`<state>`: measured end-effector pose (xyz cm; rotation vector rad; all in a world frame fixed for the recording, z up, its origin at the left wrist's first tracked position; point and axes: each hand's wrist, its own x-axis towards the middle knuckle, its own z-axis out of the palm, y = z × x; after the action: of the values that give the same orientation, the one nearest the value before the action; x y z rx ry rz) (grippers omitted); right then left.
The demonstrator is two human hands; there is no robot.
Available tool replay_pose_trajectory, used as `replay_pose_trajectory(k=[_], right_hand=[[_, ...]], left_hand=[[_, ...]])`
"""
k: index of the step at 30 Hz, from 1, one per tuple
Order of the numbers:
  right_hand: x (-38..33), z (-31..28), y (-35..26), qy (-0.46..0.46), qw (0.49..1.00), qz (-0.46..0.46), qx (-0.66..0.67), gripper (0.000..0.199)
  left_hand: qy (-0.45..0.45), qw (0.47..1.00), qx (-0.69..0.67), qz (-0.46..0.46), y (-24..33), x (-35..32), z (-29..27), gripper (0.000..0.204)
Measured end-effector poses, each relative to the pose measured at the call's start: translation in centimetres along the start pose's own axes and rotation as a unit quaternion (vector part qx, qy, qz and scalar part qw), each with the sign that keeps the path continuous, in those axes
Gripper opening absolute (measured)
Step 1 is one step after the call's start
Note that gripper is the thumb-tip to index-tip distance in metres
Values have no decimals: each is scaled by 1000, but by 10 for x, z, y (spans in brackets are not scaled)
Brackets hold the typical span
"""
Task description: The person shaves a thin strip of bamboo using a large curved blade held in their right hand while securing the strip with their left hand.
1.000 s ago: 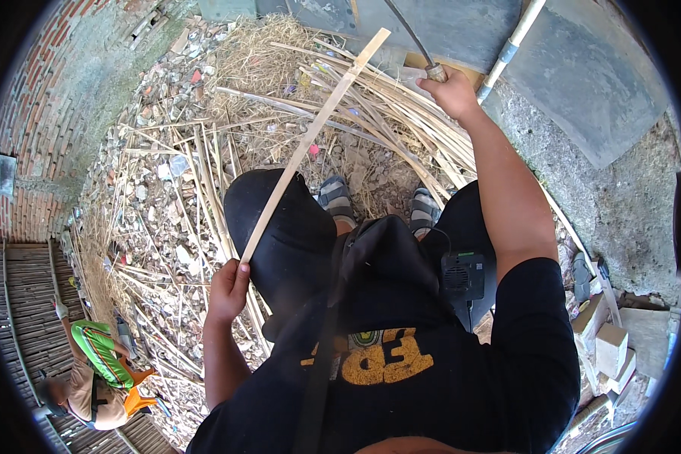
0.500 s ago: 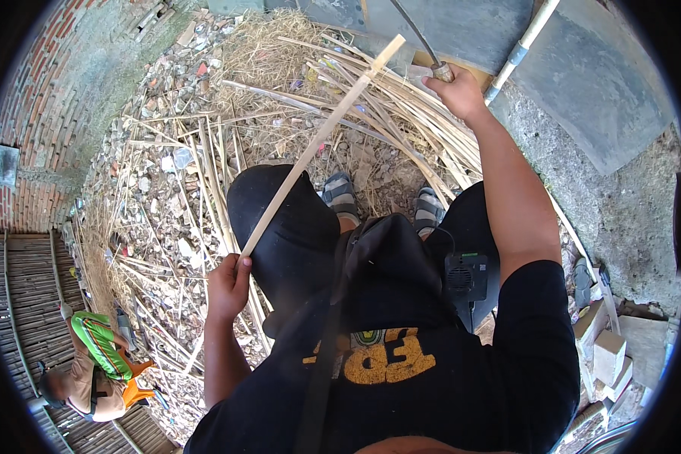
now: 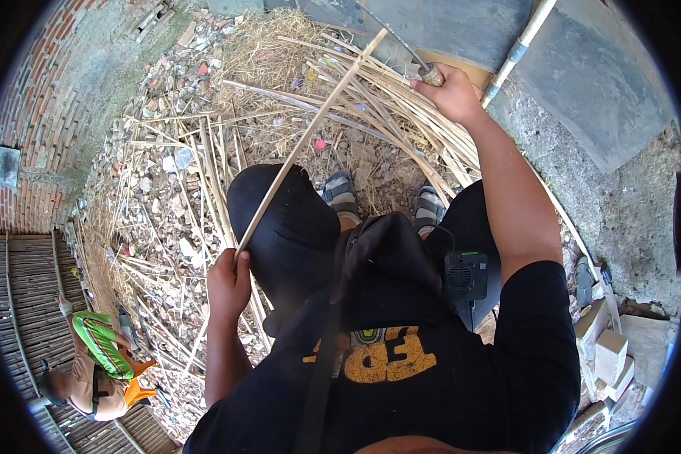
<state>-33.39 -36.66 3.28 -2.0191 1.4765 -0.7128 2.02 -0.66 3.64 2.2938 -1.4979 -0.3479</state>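
Observation:
My left hand (image 3: 228, 284) is closed around the lower end of a long pale bamboo strip (image 3: 295, 157). The strip slants up and to the right, across my left knee, and its far end reaches over a pile of similar strips (image 3: 424, 129). In my right hand (image 3: 455, 92), out at the upper right, is a blade tool with a thick wooden handle (image 3: 432, 75). Its long, thin dark blade (image 3: 390, 30) points up and left, apart from the strip's tip. The blade's far end runs to the top rim of the picture.
Rubble and dry straw (image 3: 268, 49) cover the ground. At the right, a pale pole (image 3: 518, 51) leans by grey sheets (image 3: 598, 83); wooden blocks (image 3: 610, 356) lie lower down. Another person in green shorts (image 3: 101, 344) sits on an orange stool (image 3: 138, 392) at the lower left.
The bamboo strip has turned a little, showing a narrower side, and its far tip has shifted left. My right hand has moved slightly left, and the blade has tilted further left.

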Motion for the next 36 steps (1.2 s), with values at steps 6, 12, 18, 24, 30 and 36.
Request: replay_pose_trajectory(k=[6, 12, 18, 24, 30, 36], right_hand=[[-3, 15, 0, -34, 996, -87, -2, 45], [-10, 21, -10, -72, 989, -127, -34, 37], [-15, 24, -21, -94, 982, -151, -64, 32], [-15, 30, -16, -85, 975, -193, -65, 28], [-16, 36, -18, -130, 958, -217, -132, 30], [-23, 34, -29, -156, 959, -194, -136, 33]], left_hand=[[29, 999, 28, 19, 2, 0, 3, 25], [55, 997, 44, 42, -1, 0, 9, 22], [55, 996, 43, 48, 3, -3, 8, 24], [65, 997, 30, 29, 2, -7, 11, 32], [53, 997, 41, 26, -1, -12, 17, 34], [8, 1000, 26, 7, 2, -11, 12, 36]])
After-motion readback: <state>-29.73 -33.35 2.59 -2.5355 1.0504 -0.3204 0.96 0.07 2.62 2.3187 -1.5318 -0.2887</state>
